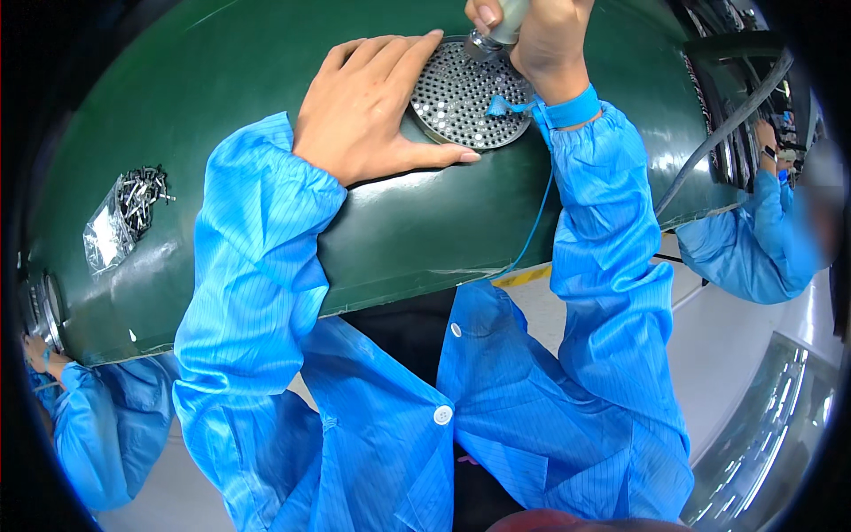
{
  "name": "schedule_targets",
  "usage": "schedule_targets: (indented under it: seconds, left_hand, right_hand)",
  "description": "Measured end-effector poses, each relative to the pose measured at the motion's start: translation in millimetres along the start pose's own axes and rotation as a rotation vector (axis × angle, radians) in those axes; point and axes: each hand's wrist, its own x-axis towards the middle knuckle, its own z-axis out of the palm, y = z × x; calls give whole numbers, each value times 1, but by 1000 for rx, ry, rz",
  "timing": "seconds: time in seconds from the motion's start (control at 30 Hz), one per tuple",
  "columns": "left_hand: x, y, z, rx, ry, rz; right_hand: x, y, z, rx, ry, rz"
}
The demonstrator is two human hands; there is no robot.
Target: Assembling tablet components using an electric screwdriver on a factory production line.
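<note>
A round metal plate (470,99) full of small holes lies on the green tabletop (417,230), with shiny bits in many of the holes. Against its left side rests my left hand (368,111), fingers stretched and thumb spread along the near rim. My right hand (551,44) is closed round a pale cylindrical tool (511,19). The tool's metal end (481,46) is over the plate's far part, tilted; whether it touches cannot be made out. A blue wrist strap (572,108) circles my right wrist, its cord hanging down past the table edge.
A clear plastic bag (108,232) with a heap of small metal parts (142,197) lies on the left. Co-workers in blue sleeves sit at left (115,426) and right (753,244). A grey cable (727,124) crosses the right end. Another round plate (51,310) stands far left.
</note>
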Motion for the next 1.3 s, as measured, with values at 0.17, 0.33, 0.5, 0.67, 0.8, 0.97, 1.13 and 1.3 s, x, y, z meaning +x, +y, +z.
schedule_targets:
  seconds: [0.17, 0.33, 0.5, 0.67, 0.8, 0.97, 1.13, 1.3]
  left_hand:
    - [-6, -2, 3, 20, 8, -24]
    - [-2, 1, 0, -8, 31, 10]
    - [-3, 1, 0, -15, 28, 10]
    - [-5, 0, 2, 16, 34, 19]
    - [-3, -1, 1, 1, 25, 8]
    - [-2, -1, -1, 6, 18, 24]
    - [-4, -2, 4, 3, -10, -17]
    - [-2, -1, 5, 7, -20, -36]
  right_hand:
    - [-2, 3, -1, 17, 27, -15]
    - [-4, 6, -5, 17, 27, -12]
    - [-5, 7, -3, 34, 27, -2]
    - [-5, 11, -6, 31, -4, -14]
    - [-5, 8, -4, 20, -7, -28]
    - [-5, 7, -5, -34, -41, -20]
    - [-4, 8, -1, -89, -20, -55]
    - [-4, 7, -6, -66, -37, -55]
